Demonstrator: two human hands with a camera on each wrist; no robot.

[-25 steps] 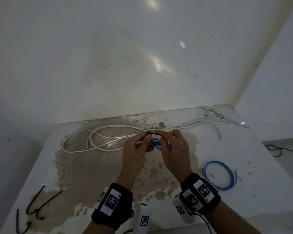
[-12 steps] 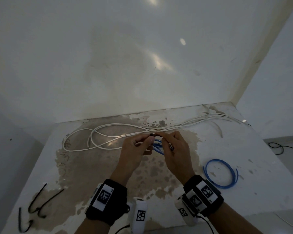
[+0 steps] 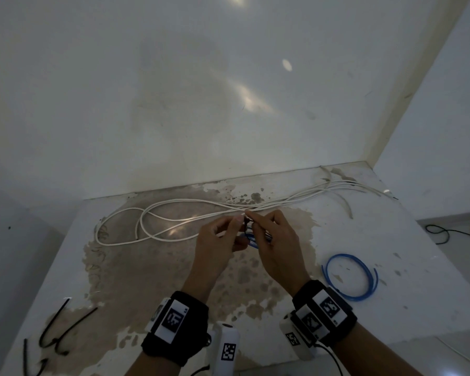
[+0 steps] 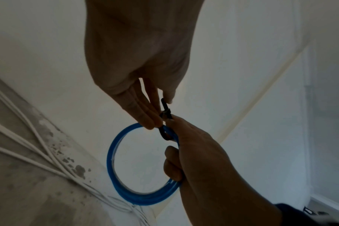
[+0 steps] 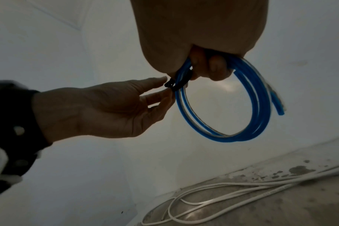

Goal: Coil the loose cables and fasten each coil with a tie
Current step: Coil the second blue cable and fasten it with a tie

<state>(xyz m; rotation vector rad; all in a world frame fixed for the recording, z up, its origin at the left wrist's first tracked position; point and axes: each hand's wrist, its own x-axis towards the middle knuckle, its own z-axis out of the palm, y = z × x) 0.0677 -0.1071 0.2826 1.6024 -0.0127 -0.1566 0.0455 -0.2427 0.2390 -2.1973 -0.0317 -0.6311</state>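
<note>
I see a stained white table meeting the wall at its far edge, floor dropping away right of it. On the table the white cable sprawls along that far edge, a blue coil near the right edge, spare ties at the near-left corner. Above the table's middle, my right hand grips a second blue coil; my left hand pinches the black tie wrapped round it.
</note>
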